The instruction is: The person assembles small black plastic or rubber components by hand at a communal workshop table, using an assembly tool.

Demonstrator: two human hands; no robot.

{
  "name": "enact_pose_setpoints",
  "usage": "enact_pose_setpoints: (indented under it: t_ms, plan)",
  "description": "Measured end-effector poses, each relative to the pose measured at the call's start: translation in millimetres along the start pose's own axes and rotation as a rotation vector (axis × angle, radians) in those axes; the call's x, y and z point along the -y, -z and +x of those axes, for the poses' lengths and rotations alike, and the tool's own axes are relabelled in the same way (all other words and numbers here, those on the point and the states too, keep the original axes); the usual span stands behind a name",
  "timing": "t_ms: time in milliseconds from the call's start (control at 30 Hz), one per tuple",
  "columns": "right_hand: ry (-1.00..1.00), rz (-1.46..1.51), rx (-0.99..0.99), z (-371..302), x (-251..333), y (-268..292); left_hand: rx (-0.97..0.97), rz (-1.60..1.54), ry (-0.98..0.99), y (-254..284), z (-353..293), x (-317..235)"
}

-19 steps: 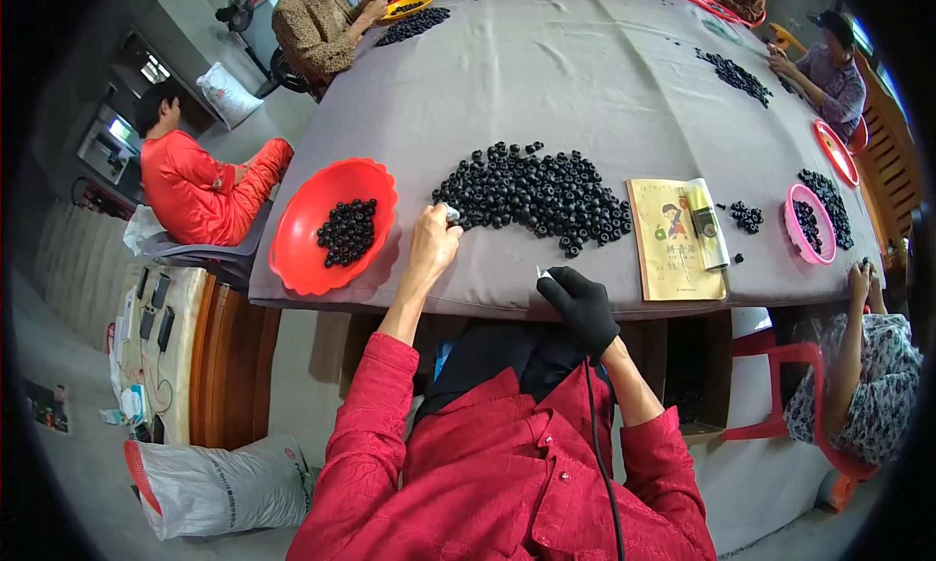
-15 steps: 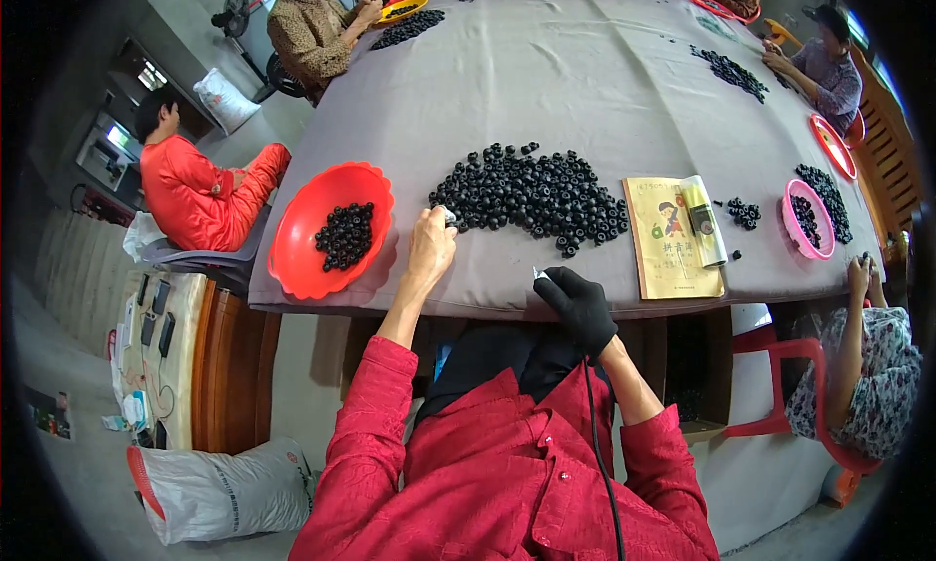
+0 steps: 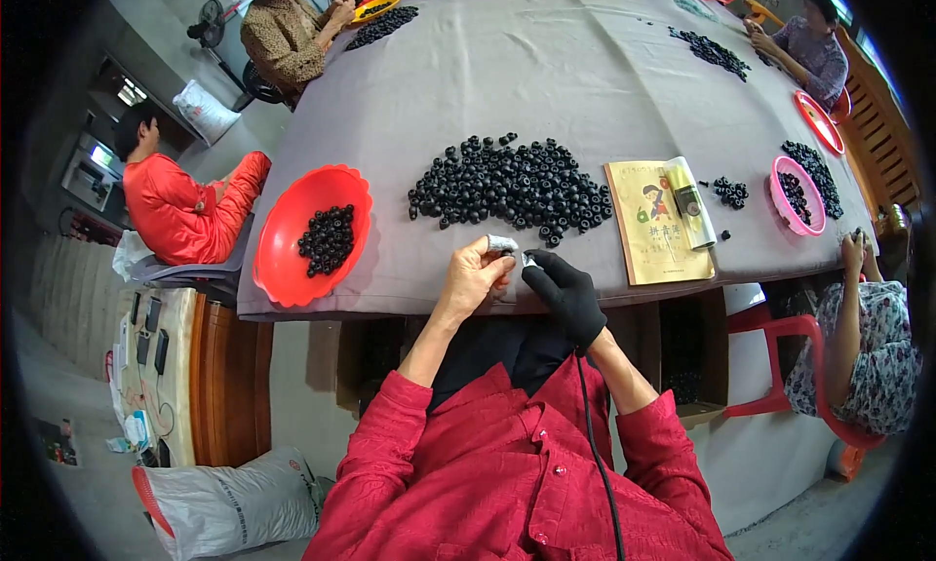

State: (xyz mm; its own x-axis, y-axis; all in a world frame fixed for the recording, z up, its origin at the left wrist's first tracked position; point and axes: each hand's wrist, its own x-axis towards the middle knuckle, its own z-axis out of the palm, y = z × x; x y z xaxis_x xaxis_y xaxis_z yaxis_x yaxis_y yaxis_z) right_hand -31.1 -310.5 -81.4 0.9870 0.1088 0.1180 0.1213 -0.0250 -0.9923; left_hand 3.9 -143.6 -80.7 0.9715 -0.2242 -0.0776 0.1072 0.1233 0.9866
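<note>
My left hand (image 3: 472,280), bare with a pale wrap on one fingertip, is raised in front of the pile near the table's front edge. Its thumb and finger are pinched on a small dark piece, probably one of the black beads, mostly hidden by the fingers. Just to its right, my right hand (image 3: 567,296) wears a black glove and is closed around a small corded tool with a pale tip (image 3: 528,260). A black cord (image 3: 591,425) runs down from it over my red shirt. Beyond both hands lies a heap of black beads (image 3: 512,183).
On the grey-covered table (image 3: 487,83), a red scalloped bowl (image 3: 278,259) holds black beads at left. A yellow booklet (image 3: 643,254) with a clear-wrapped item (image 3: 692,210) lies right, before a pink basket (image 3: 780,205). Several people sit around; a red chair (image 3: 780,351) stands at right.
My left hand has drawn back from the pile's left edge toward my right hand, now pinching a small dark piece. My right hand stays nearly in place. The whole view has shifted slightly.
</note>
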Motion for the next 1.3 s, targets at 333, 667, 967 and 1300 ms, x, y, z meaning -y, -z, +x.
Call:
enact_pose_setpoints:
  t_ms: [333,667,967,1300]
  plan:
    - [-0.055,-0.023,0.073,1.5,9.1,2.6,0.043,-0.104,-0.006,-6.5,2.5,9.3]
    - [-0.026,0.037,0.043,1.7,5.1,2.2,0.033,-0.196,-0.018,-11.9,1.8,9.3]
    - [-0.011,-0.051,0.054,1.7,4.0,4.2,0.063,-0.353,0.053,-7.4,-1.1,9.5]
    - [-0.041,-0.065,0.112,1.6,5.3,6.0,0.062,-0.397,0.051,-9.6,-1.4,10.8]
